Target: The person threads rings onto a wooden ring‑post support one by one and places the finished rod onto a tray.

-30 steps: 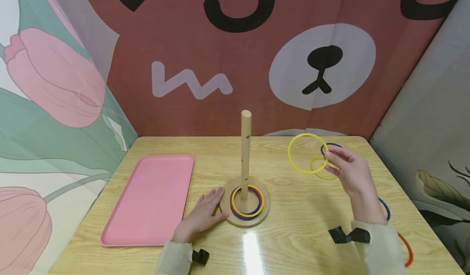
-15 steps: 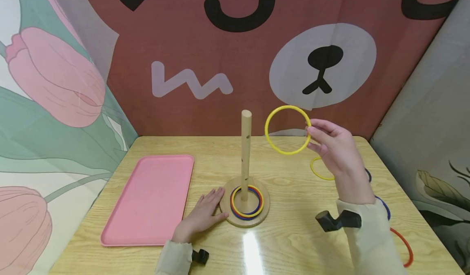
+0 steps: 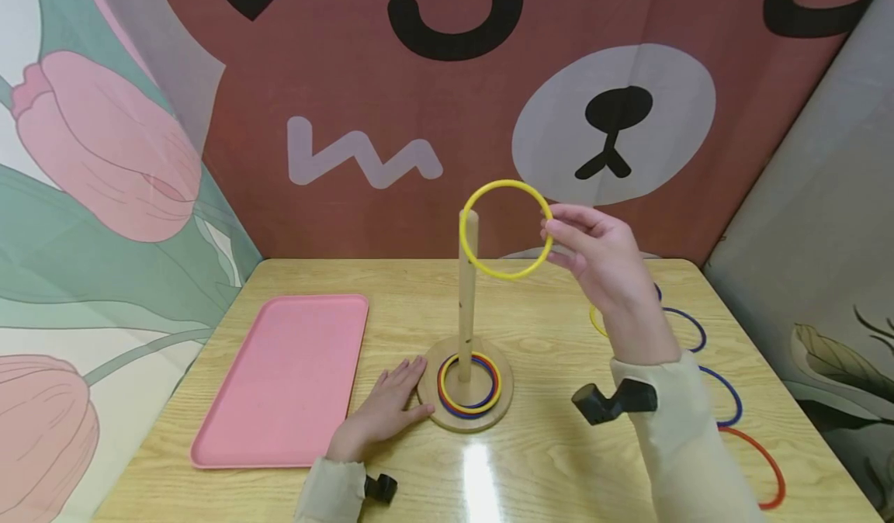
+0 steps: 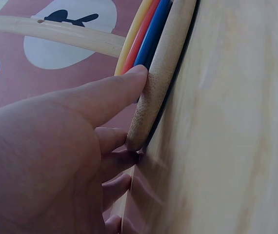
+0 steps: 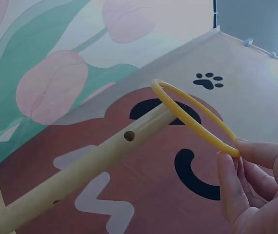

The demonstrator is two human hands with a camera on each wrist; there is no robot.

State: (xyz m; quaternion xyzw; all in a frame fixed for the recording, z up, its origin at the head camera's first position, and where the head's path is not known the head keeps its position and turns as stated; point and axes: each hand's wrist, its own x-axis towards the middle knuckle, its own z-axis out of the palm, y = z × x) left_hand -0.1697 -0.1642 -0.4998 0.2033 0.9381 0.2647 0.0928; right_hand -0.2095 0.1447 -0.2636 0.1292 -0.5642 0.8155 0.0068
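Observation:
My right hand (image 3: 597,259) pinches a yellow ring (image 3: 511,276) by its near side, raised at the top of an upright wooden post (image 3: 466,306). The ring crosses the post's tip in the head view; the right wrist view shows it tilted close over that end. The post stands on a round wooden base (image 3: 507,387). Around its foot lie a blue ring (image 4: 154,39), a red ring (image 4: 141,36) and a yellow one on top. My left hand (image 3: 387,406) rests at the base's left edge, thumb (image 4: 139,73) on its rim, fingers extended beside it.
A pink tray (image 3: 279,383) lies left of the base on the wooden table (image 3: 559,453). Along the right side are more loose rings: blue (image 3: 704,337), blue (image 3: 739,403), red (image 3: 781,472), and a yellow one partly behind my right arm. A printed cloth (image 3: 377,220) hangs behind.
My right hand has carried the yellow ring up and leftward from the table's right side to the post's top. The left hand has stayed at the base.

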